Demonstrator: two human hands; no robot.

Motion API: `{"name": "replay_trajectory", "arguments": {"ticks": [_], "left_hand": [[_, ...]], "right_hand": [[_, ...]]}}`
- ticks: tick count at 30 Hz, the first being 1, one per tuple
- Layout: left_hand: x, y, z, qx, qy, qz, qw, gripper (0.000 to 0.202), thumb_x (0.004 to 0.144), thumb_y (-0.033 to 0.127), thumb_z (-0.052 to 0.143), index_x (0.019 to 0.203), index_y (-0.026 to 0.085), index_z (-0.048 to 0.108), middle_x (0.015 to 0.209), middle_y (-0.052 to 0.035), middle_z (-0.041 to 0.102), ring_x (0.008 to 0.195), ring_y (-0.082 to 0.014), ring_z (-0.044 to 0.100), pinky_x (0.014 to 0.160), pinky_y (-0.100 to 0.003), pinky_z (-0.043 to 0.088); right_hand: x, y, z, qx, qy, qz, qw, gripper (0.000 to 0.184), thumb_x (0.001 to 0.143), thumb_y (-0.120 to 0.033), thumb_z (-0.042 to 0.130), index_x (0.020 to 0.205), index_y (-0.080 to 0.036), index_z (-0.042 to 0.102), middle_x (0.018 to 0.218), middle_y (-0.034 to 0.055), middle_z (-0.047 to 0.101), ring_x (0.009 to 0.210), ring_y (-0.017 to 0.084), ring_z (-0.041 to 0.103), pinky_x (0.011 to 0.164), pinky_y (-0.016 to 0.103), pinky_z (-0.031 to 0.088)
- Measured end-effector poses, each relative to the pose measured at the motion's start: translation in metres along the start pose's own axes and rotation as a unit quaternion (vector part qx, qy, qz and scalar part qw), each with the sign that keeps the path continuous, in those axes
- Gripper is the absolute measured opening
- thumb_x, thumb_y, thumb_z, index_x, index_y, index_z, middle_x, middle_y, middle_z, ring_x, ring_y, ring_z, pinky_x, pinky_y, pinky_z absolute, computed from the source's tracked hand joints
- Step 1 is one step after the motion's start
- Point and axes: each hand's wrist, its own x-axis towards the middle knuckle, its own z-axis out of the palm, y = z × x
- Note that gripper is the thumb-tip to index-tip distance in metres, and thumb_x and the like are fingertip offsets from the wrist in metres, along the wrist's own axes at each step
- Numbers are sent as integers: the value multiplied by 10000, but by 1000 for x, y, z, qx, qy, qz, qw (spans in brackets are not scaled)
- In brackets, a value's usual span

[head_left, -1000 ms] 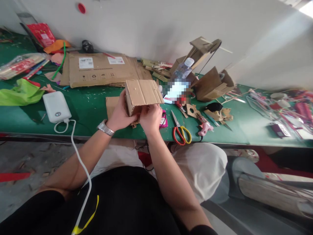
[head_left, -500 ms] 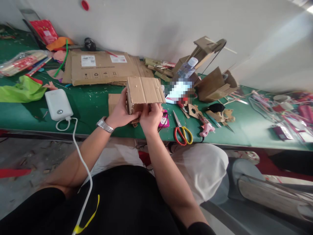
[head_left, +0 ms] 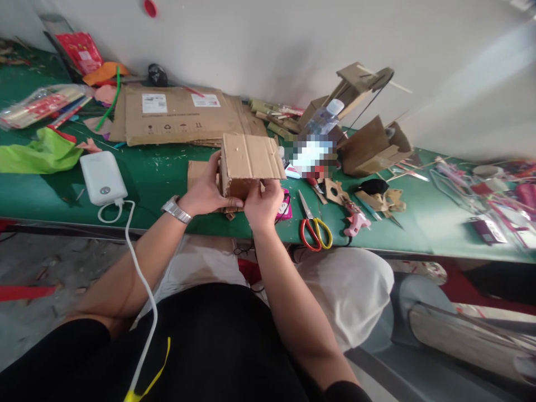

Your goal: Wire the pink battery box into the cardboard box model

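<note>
Both hands hold a small cardboard box (head_left: 250,159) just above the green table (head_left: 154,178). My left hand (head_left: 206,190), with a metal watch on its wrist, grips the box's left side, fingers curled round it. My right hand (head_left: 263,204) is closed on the box's lower front edge, fingers pressed against the cardboard. A flat piece of cardboard (head_left: 195,171) lies on the table behind my left hand.
Red-and-yellow scissors (head_left: 313,226) and a pink glue gun (head_left: 354,221) lie right of my hands. A white power bank (head_left: 103,177) with a cable sits to the left. Flattened cartons (head_left: 180,114), cardboard models (head_left: 368,146), a green bag (head_left: 42,156) and scraps crowd the table.
The box has stayed in both hands. My right fingers have shifted slightly higher along its front edge. The view has drifted a little.
</note>
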Motion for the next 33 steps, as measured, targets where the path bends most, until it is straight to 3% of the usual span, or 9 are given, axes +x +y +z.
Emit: {"name": "replay_trajectory", "arguments": {"ticks": [5, 9, 14, 20, 23, 26, 29, 33], "left_hand": [[-1, -2, 1, -16, 8, -6, 1000, 1351, 558, 708, 959, 1633, 302, 249, 1587, -213, 495, 1493, -436, 502, 1241, -635, 413], [-1, -2, 1, -35, 4, -14, 999, 1336, 545, 677, 980, 1614, 306, 269, 1592, -203, 495, 1487, -424, 510, 1229, -642, 431], [-1, -1, 0, -53, -6, -29, 998, 1318, 541, 646, 997, 1594, 302, 281, 1551, -201, 534, 1473, -431, 527, 1203, -651, 461], [-5, -4, 1, -59, -2, -35, 998, 1288, 578, 609, 998, 1601, 342, 262, 1617, -190, 477, 1482, -425, 527, 1199, -661, 468], [-5, -3, 2, -57, 2, -27, 998, 1286, 596, 622, 985, 1607, 334, 245, 1618, -199, 486, 1473, -418, 542, 1199, -654, 473], [-4, -3, 3, -40, 6, -26, 999, 1299, 586, 661, 971, 1601, 313, 239, 1608, -212, 501, 1484, -413, 533, 1216, -635, 462], [-4, -2, 2, -23, 11, -24, 999, 1316, 565, 721, 947, 1592, 300, 241, 1593, -226, 507, 1481, -414, 535, 1220, -627, 456], [-4, -1, 0, -4, 8, -26, 1000, 1325, 558, 759, 924, 1598, 288, 252, 1560, -224, 530, 1485, -428, 526, 1212, -637, 451]], "right_hand": [[7, -7, -7, 10, -3, 22, 1000, 143, 877, -186, 533, 880, -207, 674, 970, 136, 725, 1044, 313, 709, 919, 435, 555], [9, -16, -13, 62, 4, 36, 997, 165, 862, -183, 539, 924, -205, 691, 962, 128, 736, 1006, 299, 722, 919, 434, 566], [6, -19, -18, 159, 35, 49, 985, 190, 963, -254, 518, 983, -213, 702, 912, 80, 748, 935, 239, 726, 884, 376, 573], [6, 4, -23, 226, -16, 102, 969, 201, 1019, -401, 552, 973, -221, 628, 892, 43, 724, 831, 181, 685, 769, 304, 557], [2, 13, -29, 197, 25, 98, 975, 208, 1030, -413, 535, 1021, -223, 619, 916, 49, 703, 800, 172, 660, 733, 300, 547], [-8, 12, -40, 84, 79, 14, 993, 199, 1041, -357, 527, 1051, -219, 670, 988, 93, 705, 874, 203, 662, 801, 349, 552], [-14, 2, -48, -17, -12, -83, 996, 274, 1065, -330, 495, 1090, -221, 745, 969, 107, 756, 871, 221, 690, 840, 364, 550], [-1, -20, -49, -168, -196, -51, 965, 322, 1065, -337, 499, 1118, -228, 798, 909, 84, 806, 784, 216, 729, 724, 310, 516]]}}
